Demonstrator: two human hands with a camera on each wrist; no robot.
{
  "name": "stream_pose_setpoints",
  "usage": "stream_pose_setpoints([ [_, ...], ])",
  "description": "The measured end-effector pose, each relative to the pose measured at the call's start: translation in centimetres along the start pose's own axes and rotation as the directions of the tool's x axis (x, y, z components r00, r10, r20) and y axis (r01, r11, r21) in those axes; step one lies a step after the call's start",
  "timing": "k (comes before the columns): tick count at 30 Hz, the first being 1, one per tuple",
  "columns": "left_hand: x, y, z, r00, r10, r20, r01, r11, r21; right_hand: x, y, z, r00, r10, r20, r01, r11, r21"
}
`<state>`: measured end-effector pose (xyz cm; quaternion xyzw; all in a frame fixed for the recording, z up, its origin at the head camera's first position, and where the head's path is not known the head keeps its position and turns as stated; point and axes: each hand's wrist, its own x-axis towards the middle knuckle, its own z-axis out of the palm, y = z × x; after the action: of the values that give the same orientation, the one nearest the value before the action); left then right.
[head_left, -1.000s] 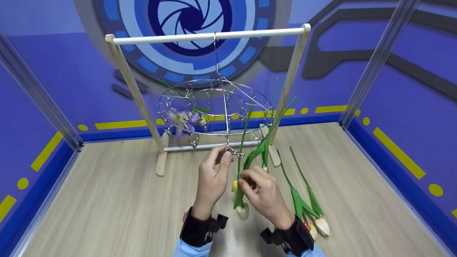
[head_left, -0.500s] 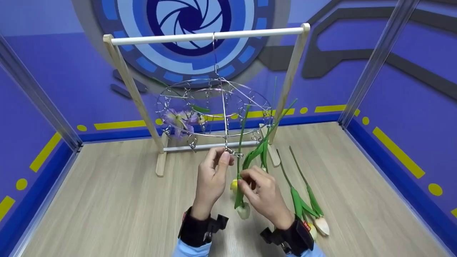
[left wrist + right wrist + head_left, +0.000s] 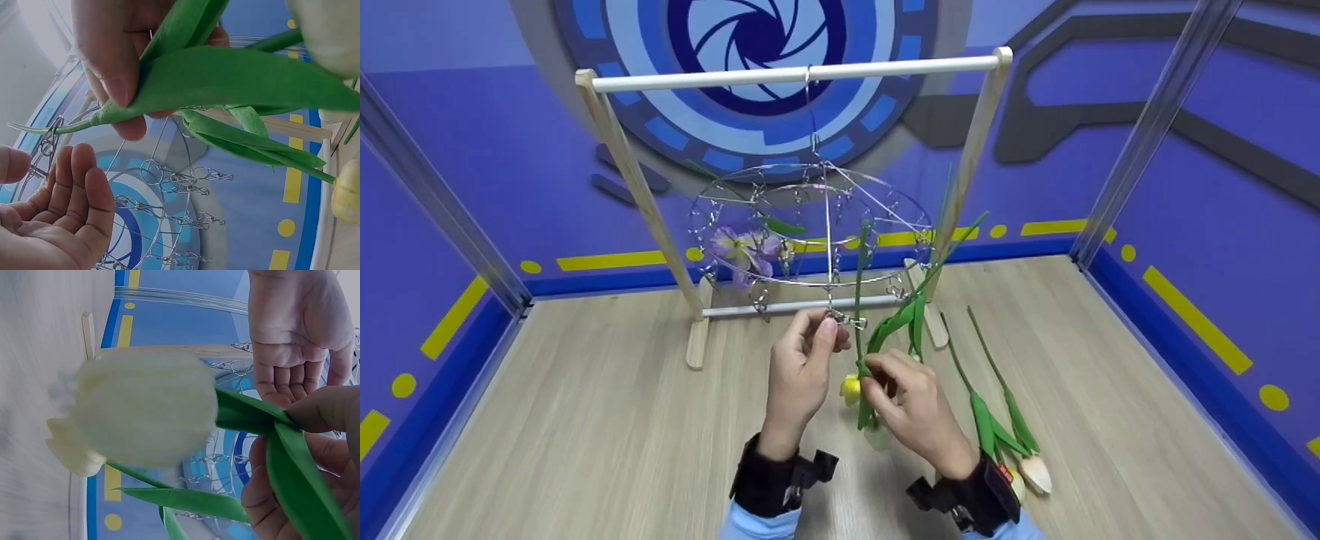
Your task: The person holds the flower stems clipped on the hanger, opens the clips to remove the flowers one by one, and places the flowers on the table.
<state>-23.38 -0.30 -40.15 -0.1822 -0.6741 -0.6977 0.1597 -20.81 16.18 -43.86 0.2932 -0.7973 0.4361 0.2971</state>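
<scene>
A round metal clip hanger [image 3: 828, 225] hangs from a wooden rack. My left hand [image 3: 802, 375] pinches a metal clip [image 3: 851, 321] at the hanger's front edge between thumb and fingers. Just to its right, my right hand [image 3: 915, 405] pinches the green stem and leaf [image 3: 861, 371] of a flower held head down, its stem rising past the clip. In the right wrist view that flower's white head [image 3: 146, 408] fills the middle. Another flower with green leaves [image 3: 911, 315] hangs at the hanger's right, and a purple flower [image 3: 741, 251] at its left.
The wooden rack [image 3: 645, 195] stands at the back of the table [image 3: 607, 420], its feet on either side of the hanger. Two loose tulips [image 3: 1036, 475] lie to the right of my right hand. Blue patterned walls enclose the table.
My left hand and the clip have shifted slightly left. The upper stem of the held flower has tilted left toward the clip, and its white head is now mostly hidden in the head view.
</scene>
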Motion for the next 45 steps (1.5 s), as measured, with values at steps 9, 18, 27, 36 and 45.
stream_pose_setpoints([
  [9,0.1,-0.1,-0.3,0.999,-0.018,-0.031,0.017,0.999,-0.039,-0.1,0.0,-0.2,1.000,-0.009,0.018,0.009,1.000,0.000],
  [18,0.2,-0.1,-0.7,0.999,-0.043,-0.029,0.043,0.999,-0.008,-0.1,-0.1,-0.1,0.999,0.016,0.031,-0.016,1.000,-0.006],
  [27,0.2,-0.2,-1.0,1.000,-0.016,-0.018,0.017,1.000,0.025,-0.1,0.1,-0.2,0.997,0.043,0.058,-0.043,0.999,0.011],
  [36,0.1,-0.2,-1.1,1.000,0.026,0.009,-0.026,0.998,0.055,-0.1,0.3,-0.6,0.998,0.044,0.055,-0.041,0.998,-0.052],
  [45,0.1,-0.2,-1.2,0.998,0.064,0.007,-0.064,0.996,0.060,0.0,0.3,-0.7,0.998,0.047,0.040,-0.044,0.997,-0.064],
])
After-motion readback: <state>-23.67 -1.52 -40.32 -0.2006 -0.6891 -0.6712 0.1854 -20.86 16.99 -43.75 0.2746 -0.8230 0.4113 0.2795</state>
